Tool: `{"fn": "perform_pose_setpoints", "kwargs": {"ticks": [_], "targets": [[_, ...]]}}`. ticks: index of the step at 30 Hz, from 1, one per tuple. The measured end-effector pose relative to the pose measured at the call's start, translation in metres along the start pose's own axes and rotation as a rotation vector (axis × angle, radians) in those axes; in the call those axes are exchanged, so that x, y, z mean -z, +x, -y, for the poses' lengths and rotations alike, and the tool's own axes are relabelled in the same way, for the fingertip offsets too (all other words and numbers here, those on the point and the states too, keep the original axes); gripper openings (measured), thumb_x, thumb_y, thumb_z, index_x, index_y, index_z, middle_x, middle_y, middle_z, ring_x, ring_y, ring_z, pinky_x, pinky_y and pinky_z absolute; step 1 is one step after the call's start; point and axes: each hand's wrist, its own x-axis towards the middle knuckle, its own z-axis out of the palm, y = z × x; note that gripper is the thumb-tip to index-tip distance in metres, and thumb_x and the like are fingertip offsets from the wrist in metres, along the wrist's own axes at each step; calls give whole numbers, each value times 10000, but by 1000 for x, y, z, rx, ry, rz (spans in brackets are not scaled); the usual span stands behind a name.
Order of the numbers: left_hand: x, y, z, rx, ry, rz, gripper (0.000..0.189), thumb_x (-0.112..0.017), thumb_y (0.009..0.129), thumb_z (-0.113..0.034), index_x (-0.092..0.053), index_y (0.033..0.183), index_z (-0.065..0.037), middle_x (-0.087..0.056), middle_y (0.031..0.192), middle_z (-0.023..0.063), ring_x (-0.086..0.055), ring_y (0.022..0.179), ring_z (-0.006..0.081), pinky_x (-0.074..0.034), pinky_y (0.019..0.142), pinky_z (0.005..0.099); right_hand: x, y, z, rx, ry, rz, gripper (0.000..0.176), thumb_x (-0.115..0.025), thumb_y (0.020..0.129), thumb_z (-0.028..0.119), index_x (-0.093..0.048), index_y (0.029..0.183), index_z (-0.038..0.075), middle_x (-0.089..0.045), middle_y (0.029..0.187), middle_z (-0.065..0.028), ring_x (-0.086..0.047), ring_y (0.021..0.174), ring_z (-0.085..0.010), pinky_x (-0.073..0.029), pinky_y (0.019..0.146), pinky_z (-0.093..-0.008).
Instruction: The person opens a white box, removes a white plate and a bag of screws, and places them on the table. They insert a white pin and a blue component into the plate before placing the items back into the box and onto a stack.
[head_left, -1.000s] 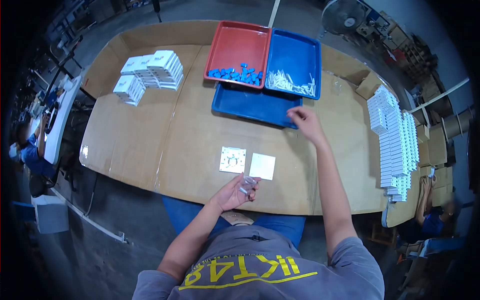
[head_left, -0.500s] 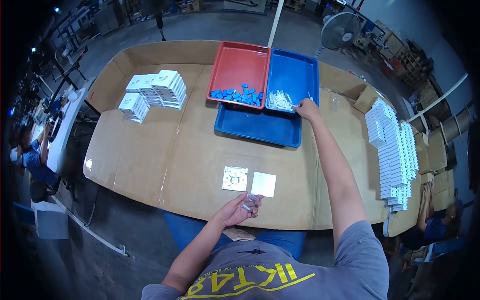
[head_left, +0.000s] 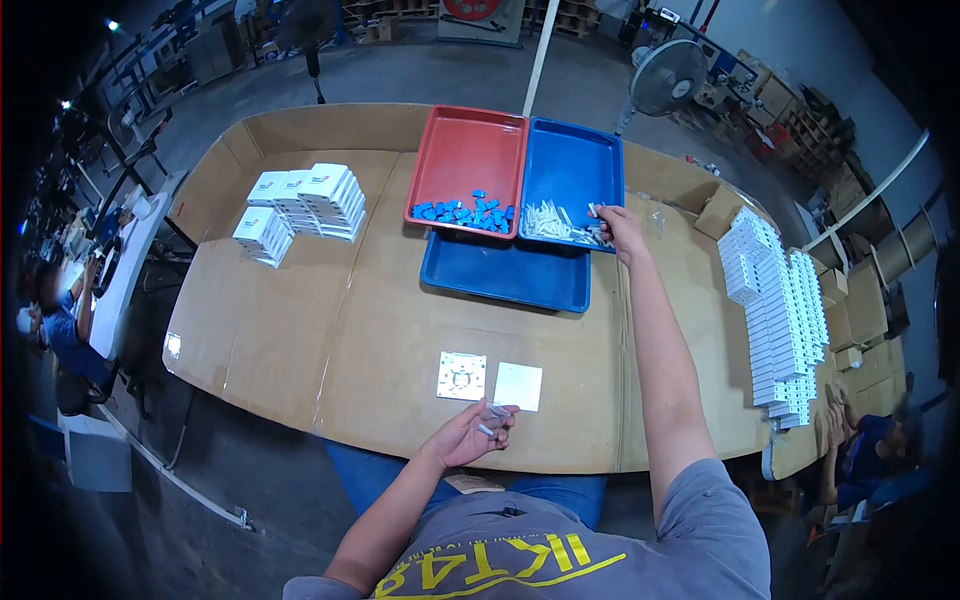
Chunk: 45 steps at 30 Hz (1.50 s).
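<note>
My left hand (head_left: pixel 470 436) is palm up near the table's front edge, its fingers curled round a small clear bag with a pale piece in it. Just beyond it lie a white printed plate (head_left: pixel 462 376) and a plain white square (head_left: pixel 519 387), side by side. My right hand (head_left: pixel 622 232) is at the right front corner of the blue tray (head_left: pixel 575 165), its fingertips pinched on a small white piece (head_left: pixel 594 210). White slim pieces (head_left: pixel 550 222) lie at that tray's near end. Small blue pieces (head_left: pixel 465 214) fill the near end of the red tray (head_left: pixel 468 150).
Another blue tray (head_left: pixel 505 275) sits partly under these two. White box stacks (head_left: pixel 310 200) stand at the left, and a long row of white boxes (head_left: pixel 775 310) at the right. A person (head_left: pixel 70 310) is at the far left, another (head_left: pixel 870 450) at the right.
The view has shifted, so the table sits slightly lower. My right hand has lifted a little from the white pieces, with one between its fingertips. My left hand stays near the plates.
</note>
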Motion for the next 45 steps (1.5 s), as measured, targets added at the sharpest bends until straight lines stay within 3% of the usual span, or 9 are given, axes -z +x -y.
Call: {"fn": "perform_pose_setpoints", "kwargs": {"ticks": [10,13,16,20,24,28,31,37,45], "targets": [[3,1,0,17,-5,-22,640,-400,1127,-486,-481,1489,36,-674,1176,102,-652,948,224,-521,947,379,1,7,-29,82,-265,-77,168,-730,985,200,-768,930,47,-703,785,-8,-500,586,-36,-372,491,-230],[1,0,1,7,4,-23,646,-410,1120,-492,-486,1489,33,-673,1183,102,-646,954,223,-515,961,383,-5,-1,-23,62,-95,-106,156,-741,980,192,-744,949,39,-729,874,-25,-508,605,-43,-382,491,-228],[-2,0,0,1,10,-31,635,-406,1126,-483,-491,1483,35,-661,1172,101,-646,941,222,-517,952,388,-5,-6,-3,-55,476,35,146,-744,984,173,-702,1010,35,-729,979,-33,-504,627,-40,-387,500,-213],[-4,1,0,9,-3,-26,636,-408,1125,-482,-492,1484,36,-658,1173,104,-639,946,223,-512,962,391,-1,-18,26,5,898,321,187,-707,1009,120,-686,1183,57,-698,1009,-31,-474,647,-46,-377,531,-202],[6,2,0,29,-34,-5,650,-408,1114,-509,-495,1474,25,-676,1192,114,-650,952,244,-516,977,403,-21,-85,74,113,919,418,332,-628,1063,145,-607,1388,81,-683,1065,-14,-426,623,-37,-360,522,-186],[6,2,1,23,-24,-3,648,-409,1114,-512,-497,1474,20,-674,1191,109,-641,961,239,-511,978,410,-27,-124,83,152,918,471,296,-623,1067,159,-612,1350,73,-708,1144,-70,-466,609,-41,-390,494,-191],[6,2,2,17,-30,8,649,-412,1113,-514,-497,1476,18,-671,1190,105,-634,968,234,-507,978,413,-38,-157,98,177,827,340,227,-643,1054,143,-644,1268,66,-710,1194,-117,-529,624,-49,-414,495,-197],[7,2,2,5,-31,5,648,-416,1112,-512,-494,1471,21,-669,1191,104,-650,971,239,-517,974,415,-43,-178,97,254,651,348,140,-681,1027,116,-690,1151,52,-728,1144,-127,-554,620,-74,-417,502,-212],[2,-3,3,-19,-8,-31,638,-389,1129,-481,-478,1490,37,-656,1183,101,-668,963,240,-535,933,397,-42,-198,17,-54,923,394,149,-660,1039,149,-722,1140,58,-750,1106,-69,-517,601,-70,-389,515,-219]]}}
